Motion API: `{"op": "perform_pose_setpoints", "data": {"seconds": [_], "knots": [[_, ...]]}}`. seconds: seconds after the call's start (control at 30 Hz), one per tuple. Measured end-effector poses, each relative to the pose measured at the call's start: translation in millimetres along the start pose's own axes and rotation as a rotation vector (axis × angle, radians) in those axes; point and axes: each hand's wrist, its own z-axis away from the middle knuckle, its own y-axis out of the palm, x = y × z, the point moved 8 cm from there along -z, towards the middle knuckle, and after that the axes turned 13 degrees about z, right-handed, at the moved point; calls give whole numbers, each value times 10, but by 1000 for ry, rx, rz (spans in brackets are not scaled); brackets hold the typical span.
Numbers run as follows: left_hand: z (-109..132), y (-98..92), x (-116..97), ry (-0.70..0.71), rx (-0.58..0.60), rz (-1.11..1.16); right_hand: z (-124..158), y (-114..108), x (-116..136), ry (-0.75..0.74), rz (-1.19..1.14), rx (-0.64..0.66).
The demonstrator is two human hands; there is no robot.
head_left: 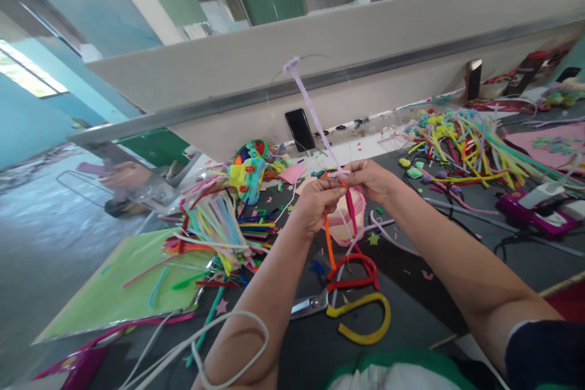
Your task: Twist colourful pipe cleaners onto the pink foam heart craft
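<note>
Presently holding a long, thin lilac fuzzy stem (315, 116) with a bunched tip above the dark grey tabletop (411, 326), tilted leftward. Pinching at its lower end with the left hand (320, 198) and the right hand (365, 179), thumbs and fingers closed together, with the exact contact partly hidden. Letting an orange fuzzy stem (329, 244) and a magenta fuzzy stem (351, 213) hang just below. Reaching over metal scissors (322, 301) with one red and one yellow handle. Working between a multicoloured bundle of fuzzy stems (219, 225), left, and a tangled, largely yellow fuzzy heap (470, 152), right. Facing an upright black smartphone (299, 130).
</note>
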Motion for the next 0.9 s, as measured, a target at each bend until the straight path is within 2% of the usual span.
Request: {"op": "perform_pose_setpoints", "data": {"seconds": [0.2,0.37,0.43,0.53,0.6,0.77,0.9], "knots": [[-35,-24,46,55,-72,-14,-27,-59,4,-34,91,-134],[-36,-86,-15,224,-161,-254,-35,-169,-2,-45,264,-253],[-27,-63,-37,226,-126,-320,-39,-165,9,-39,263,-196],[-16,-21,-35,142,-34,-324,-37,-126,16,-11,212,-52],[-12,-27,-30,84,-13,-314,-31,-125,21,-2,218,-11],[-31,-59,10,7,-5,-285,-30,-102,1,2,266,28],[-52,-81,27,24,-27,-282,-36,-124,20,-14,378,-29]]}}
